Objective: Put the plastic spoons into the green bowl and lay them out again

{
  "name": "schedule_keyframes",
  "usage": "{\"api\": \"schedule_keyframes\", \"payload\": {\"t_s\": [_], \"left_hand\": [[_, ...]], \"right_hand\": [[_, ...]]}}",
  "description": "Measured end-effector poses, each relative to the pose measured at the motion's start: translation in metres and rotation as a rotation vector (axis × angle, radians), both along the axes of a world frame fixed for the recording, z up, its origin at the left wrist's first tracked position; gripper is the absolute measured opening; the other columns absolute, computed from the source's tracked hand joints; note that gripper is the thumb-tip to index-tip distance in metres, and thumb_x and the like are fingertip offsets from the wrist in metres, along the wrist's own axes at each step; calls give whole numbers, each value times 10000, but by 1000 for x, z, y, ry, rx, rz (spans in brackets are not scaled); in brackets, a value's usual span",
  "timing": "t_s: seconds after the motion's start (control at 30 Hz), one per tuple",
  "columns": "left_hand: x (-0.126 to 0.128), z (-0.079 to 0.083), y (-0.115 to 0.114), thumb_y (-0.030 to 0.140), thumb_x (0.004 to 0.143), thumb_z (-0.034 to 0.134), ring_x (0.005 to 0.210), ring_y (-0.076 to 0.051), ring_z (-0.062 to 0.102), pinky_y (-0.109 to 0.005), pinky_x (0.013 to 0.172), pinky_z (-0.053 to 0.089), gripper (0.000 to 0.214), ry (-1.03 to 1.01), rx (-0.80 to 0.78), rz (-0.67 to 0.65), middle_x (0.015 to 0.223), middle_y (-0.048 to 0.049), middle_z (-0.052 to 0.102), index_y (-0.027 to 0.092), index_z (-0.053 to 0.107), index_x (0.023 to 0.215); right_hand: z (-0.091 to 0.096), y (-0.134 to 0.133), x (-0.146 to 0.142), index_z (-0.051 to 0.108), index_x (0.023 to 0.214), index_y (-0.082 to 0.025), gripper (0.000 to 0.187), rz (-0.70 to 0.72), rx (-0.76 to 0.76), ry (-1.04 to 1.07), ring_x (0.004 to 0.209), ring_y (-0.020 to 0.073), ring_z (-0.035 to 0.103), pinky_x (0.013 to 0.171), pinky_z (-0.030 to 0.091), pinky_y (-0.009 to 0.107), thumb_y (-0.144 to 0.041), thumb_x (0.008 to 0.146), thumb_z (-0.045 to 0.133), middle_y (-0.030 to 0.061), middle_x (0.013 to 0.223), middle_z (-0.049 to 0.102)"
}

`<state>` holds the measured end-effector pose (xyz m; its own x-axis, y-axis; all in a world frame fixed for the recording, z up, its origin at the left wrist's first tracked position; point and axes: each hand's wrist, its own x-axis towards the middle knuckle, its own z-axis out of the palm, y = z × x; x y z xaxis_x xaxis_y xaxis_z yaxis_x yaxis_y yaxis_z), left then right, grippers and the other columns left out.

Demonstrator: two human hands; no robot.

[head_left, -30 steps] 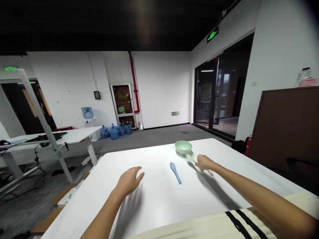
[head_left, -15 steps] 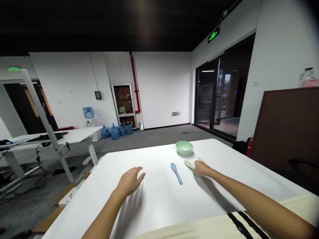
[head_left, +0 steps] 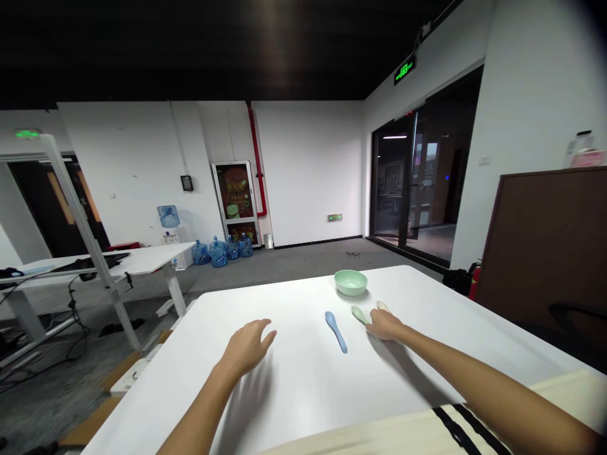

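On the right side of the white table (head_left: 303, 385), my right hand (head_left: 386, 324) is closed around the handle of a pale green spoon (head_left: 359, 314); its bowl shows beyond the fingers, and most of the handle is hidden. Just behind that hand a cream spoon (head_left: 382, 306) peeks out, largely covered. To the left a blue spoon (head_left: 336, 332) lies flat, untouched. A light green bowl (head_left: 351, 283) stands upright near the far edge, apart from both hands. My left hand (head_left: 249, 347) hovers over the left part of the tabletop, thumb and fingers apart, holding nothing.
Cream cloth with black stripes (head_left: 455, 426) shows at the near edge. A second white table (head_left: 147, 254) with cables stands left, beside a metal post (head_left: 83, 208). Blue water bottles (head_left: 218, 251) are on the floor behind. A brown cabinet (head_left: 545, 253) stands right.
My right hand has shifted very slightly, and a bit more of the cream spoon shows behind it. The left hand, blue spoon and bowl have stayed in place.
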<state>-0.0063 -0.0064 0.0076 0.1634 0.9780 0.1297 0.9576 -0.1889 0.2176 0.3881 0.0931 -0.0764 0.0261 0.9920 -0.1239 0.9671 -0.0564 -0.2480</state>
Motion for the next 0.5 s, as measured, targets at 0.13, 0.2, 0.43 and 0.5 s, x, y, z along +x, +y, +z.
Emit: {"api": "schedule_keyframes", "payload": {"t_s": [0.13,0.2,0.43,0.5], "left_hand": [[0,1,-1,512,934,349,1246,-271,551,-383,991,427,531,-6,7,3,1355,-80,608,216,571,1314],[0,1,-2,512,936,349,1237,-268,557,-375,982,431,526,-7,9,1,1347,-80,613,217,574,1309],[0,-1,-2,506,937,350,1227,-267,561,-370,969,434,517,-8,22,2,1337,-81,619,218,572,1305],[0,-1,-2,507,939,349,1230,-265,559,-367,972,431,517,-11,23,2,1342,-81,616,219,570,1307]], "right_hand": [[11,0,-1,639,944,-122,315,-25,45,-16,991,281,628,684,426,307,-404,859,527,179,1081,662],[23,-1,-2,641,927,-131,344,-24,76,-38,942,281,639,676,424,314,-438,877,495,172,1061,665],[67,-19,-1,589,1201,-158,515,11,295,12,1039,308,626,764,443,344,-540,910,405,168,1152,664],[70,-25,2,524,1317,-163,571,64,352,32,1136,308,590,852,447,363,-549,920,384,165,1269,619]]}}
